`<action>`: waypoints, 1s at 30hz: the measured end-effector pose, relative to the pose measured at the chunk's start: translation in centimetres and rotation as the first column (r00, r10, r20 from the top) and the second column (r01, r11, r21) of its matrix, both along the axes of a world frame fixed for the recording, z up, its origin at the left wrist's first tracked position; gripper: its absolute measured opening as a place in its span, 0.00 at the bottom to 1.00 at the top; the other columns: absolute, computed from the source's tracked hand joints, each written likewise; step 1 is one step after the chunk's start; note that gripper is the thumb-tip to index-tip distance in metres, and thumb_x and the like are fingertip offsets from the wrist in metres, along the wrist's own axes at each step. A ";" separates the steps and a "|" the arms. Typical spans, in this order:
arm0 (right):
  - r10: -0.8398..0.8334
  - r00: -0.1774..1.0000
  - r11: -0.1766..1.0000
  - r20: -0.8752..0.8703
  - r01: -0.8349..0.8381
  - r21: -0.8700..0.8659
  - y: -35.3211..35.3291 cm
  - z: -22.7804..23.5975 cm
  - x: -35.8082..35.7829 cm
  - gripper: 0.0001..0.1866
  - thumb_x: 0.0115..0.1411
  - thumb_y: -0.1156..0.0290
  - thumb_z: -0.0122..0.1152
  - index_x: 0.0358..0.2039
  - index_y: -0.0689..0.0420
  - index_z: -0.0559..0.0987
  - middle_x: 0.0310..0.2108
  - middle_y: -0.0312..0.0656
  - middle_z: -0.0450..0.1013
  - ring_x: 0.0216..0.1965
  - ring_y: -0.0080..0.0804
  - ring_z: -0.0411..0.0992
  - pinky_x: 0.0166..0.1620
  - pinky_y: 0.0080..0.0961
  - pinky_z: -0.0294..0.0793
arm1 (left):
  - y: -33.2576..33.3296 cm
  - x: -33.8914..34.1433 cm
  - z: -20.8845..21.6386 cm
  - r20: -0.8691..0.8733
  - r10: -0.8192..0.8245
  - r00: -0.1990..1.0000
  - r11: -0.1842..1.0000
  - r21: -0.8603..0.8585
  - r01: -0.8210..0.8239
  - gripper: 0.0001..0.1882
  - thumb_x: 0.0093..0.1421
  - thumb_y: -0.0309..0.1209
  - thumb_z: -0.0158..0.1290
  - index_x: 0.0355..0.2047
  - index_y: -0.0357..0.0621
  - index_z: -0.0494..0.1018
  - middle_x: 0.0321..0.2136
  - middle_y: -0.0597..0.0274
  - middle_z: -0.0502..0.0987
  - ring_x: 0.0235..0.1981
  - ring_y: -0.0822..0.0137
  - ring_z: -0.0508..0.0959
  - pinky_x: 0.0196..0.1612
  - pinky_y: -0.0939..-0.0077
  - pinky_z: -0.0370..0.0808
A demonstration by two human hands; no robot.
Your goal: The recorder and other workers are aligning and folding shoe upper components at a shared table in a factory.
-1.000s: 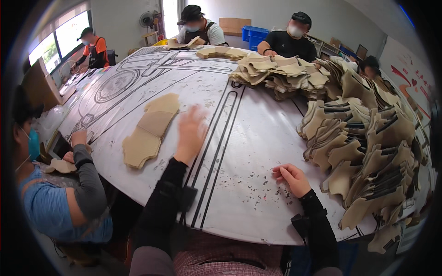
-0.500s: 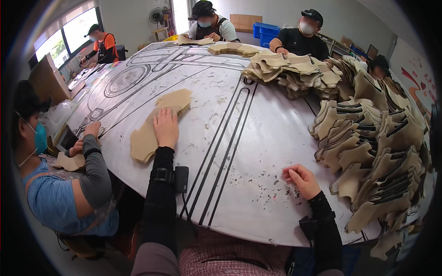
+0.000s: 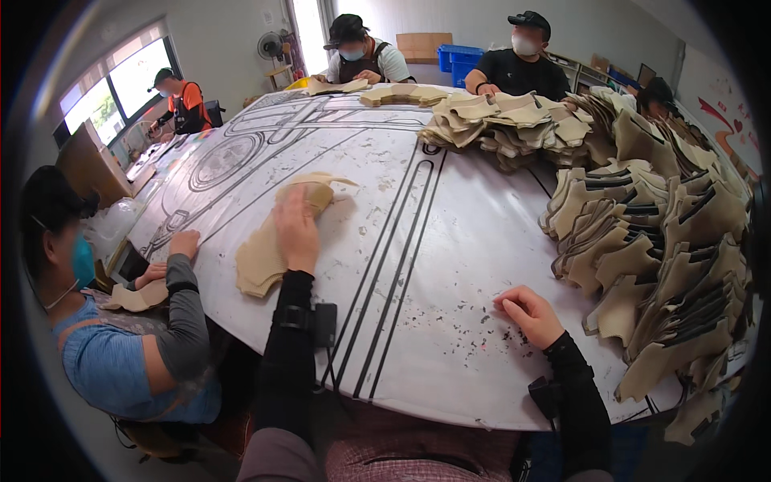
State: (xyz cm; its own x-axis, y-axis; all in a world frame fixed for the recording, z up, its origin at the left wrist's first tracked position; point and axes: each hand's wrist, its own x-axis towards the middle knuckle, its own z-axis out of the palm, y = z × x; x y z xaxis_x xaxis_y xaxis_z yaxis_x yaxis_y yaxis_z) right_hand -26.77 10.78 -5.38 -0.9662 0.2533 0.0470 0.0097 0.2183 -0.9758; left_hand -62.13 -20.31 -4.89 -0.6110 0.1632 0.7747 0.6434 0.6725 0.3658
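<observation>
My left hand lies stretched over a small stack of beige fabric-like cut pieces left of the table's middle. Its fingers are blurred and rest over the upper end of the stack. A thin top piece sticks out past the others there, its edge raised. My right hand rests on the table near the front, fingers curled and thumb against the forefinger. Whatever it may hold is hidden. Small dark scraps are scattered on the table beside it.
Large piles of beige cut pieces with dark edges cover the table's right side. More heaps stand at the back. A co-worker sits close at my left with a beige piece. Others sit along the far side. The white table bears black line drawings.
My left hand has blurred in motion over the stack, and the top piece's edge now juts out to the right. My right hand has hardly moved. The view has shifted slightly.
</observation>
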 end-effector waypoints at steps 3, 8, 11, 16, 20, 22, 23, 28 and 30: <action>0.007 1.000 1.000 0.027 -0.007 0.027 0.0 0.6 0.2 0.09 0.70 0.71 0.55 0.45 0.60 0.79 0.44 0.35 0.73 0.44 0.18 0.73 0.49 0.18 0.71 | 3.4 3.7 2.0 -0.084 -0.389 0.917 0.912 0.109 0.396 0.21 0.67 0.25 0.46 0.60 0.42 0.71 0.58 0.50 0.74 0.60 0.50 0.70 0.65 0.58 0.64; -0.005 1.000 0.999 0.029 0.004 0.037 0.2 0.2 0.5 0.09 0.71 0.71 0.53 0.46 0.61 0.78 0.44 0.35 0.73 0.45 0.19 0.73 0.51 0.19 0.72 | 8.4 10.5 1.9 0.318 -0.814 0.486 0.503 -0.031 0.863 0.20 0.72 0.39 0.44 0.57 0.43 0.74 0.61 0.52 0.71 0.64 0.50 0.67 0.66 0.60 0.61; 0.003 1.000 0.999 0.020 -0.004 0.042 -0.3 0.6 0.1 0.09 0.70 0.71 0.54 0.45 0.60 0.79 0.43 0.35 0.72 0.43 0.18 0.72 0.49 0.18 0.71 | 8.1 10.1 -0.5 0.256 -0.765 0.590 0.545 -0.229 0.806 0.25 0.70 0.46 0.48 0.61 0.47 0.71 0.67 0.50 0.62 0.68 0.48 0.59 0.70 0.56 0.53; -0.006 1.000 0.993 0.020 0.003 0.115 0.1 0.4 0.2 0.09 0.69 0.72 0.54 0.45 0.60 0.79 0.42 0.35 0.72 0.43 0.19 0.72 0.48 0.18 0.71 | 7.5 10.6 0.5 0.402 -0.627 0.667 0.542 -0.390 0.745 0.26 0.68 0.45 0.52 0.63 0.49 0.69 0.67 0.48 0.61 0.69 0.48 0.59 0.70 0.56 0.52; -0.051 0.999 0.994 0.010 0.049 0.093 -0.3 0.9 0.1 0.11 0.71 0.69 0.53 0.47 0.60 0.78 0.44 0.37 0.73 0.42 0.20 0.73 0.47 0.20 0.72 | 7.7 10.3 0.7 0.408 -0.609 0.680 0.539 -0.416 0.732 0.24 0.66 0.38 0.55 0.61 0.48 0.70 0.62 0.51 0.68 0.63 0.57 0.68 0.65 0.62 0.63; -0.117 0.993 0.990 0.034 0.113 0.085 0.1 0.9 0.2 0.13 0.72 0.67 0.51 0.48 0.61 0.77 0.44 0.39 0.73 0.42 0.21 0.73 0.47 0.22 0.73 | 8.1 10.9 1.7 0.618 -0.641 0.455 0.524 -0.082 0.848 0.23 0.67 0.36 0.54 0.60 0.46 0.70 0.57 0.54 0.72 0.59 0.63 0.71 0.60 0.67 0.67; -0.212 0.973 0.976 -0.088 0.216 0.034 0.7 0.6 0.1 0.16 0.73 0.63 0.47 0.50 0.61 0.76 0.45 0.40 0.74 0.42 0.22 0.73 0.46 0.22 0.73 | 8.4 11.1 2.0 0.726 -0.667 0.167 0.497 0.267 0.825 0.21 0.67 0.35 0.54 0.59 0.44 0.70 0.53 0.57 0.76 0.54 0.69 0.74 0.56 0.71 0.71; -0.372 0.904 0.927 -0.211 0.349 -0.138 2.2 -0.4 -0.1 0.28 0.76 0.51 0.34 0.52 0.63 0.75 0.48 0.42 0.75 0.42 0.26 0.75 0.46 0.23 0.73 | 9.1 14.3 2.4 0.665 -0.645 -0.377 0.433 0.725 0.536 0.19 0.72 0.38 0.48 0.56 0.38 0.72 0.46 0.64 0.78 0.45 0.75 0.77 0.49 0.76 0.75; -0.358 0.915 0.928 -0.186 0.325 -0.184 2.4 -1.1 -0.2 0.29 0.76 0.50 0.34 0.52 0.63 0.75 0.48 0.42 0.75 0.42 0.26 0.75 0.47 0.23 0.73 | 10.0 14.8 0.4 0.689 -0.725 0.008 0.283 0.287 0.915 0.18 0.68 0.37 0.51 0.54 0.42 0.73 0.48 0.55 0.80 0.47 0.62 0.81 0.49 0.70 0.76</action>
State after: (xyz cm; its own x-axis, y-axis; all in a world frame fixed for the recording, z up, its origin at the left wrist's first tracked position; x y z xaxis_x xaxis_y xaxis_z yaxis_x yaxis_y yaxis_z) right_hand -26.96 13.14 -6.52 -0.7907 0.5856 0.1786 -0.1531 0.0934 -0.9838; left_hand -47.35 -10.30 -4.52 -0.1676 0.9756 0.1420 0.4737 -0.0466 0.8794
